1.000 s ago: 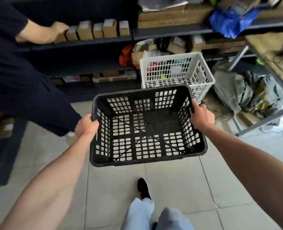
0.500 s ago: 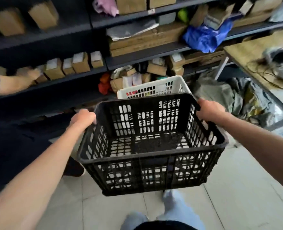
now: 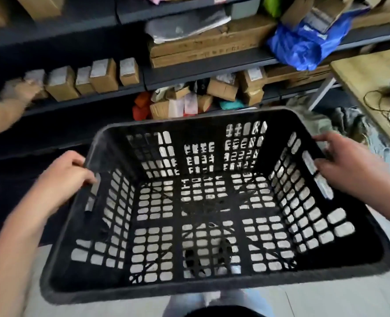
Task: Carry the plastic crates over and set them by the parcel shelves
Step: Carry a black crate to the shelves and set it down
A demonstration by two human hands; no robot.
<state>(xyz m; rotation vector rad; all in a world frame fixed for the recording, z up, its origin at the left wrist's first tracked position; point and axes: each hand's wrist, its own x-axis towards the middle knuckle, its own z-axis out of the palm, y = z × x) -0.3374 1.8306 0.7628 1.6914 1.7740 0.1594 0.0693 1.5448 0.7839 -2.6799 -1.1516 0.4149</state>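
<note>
Crate [image 3: 214, 202] between both hands, left grip [image 3: 62, 179] and right grip [image 3: 352, 170] clasping opposite rims

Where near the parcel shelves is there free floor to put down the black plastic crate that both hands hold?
Little floor shows. A pale tiled strip is bare below the black perforated plastic crate, on the right hand's side. Ahead it is crowded: cardboard parcels fill the dark shelves, grey bags lie by the wooden table, and another person's arm reaches in beyond the left hand.
</note>
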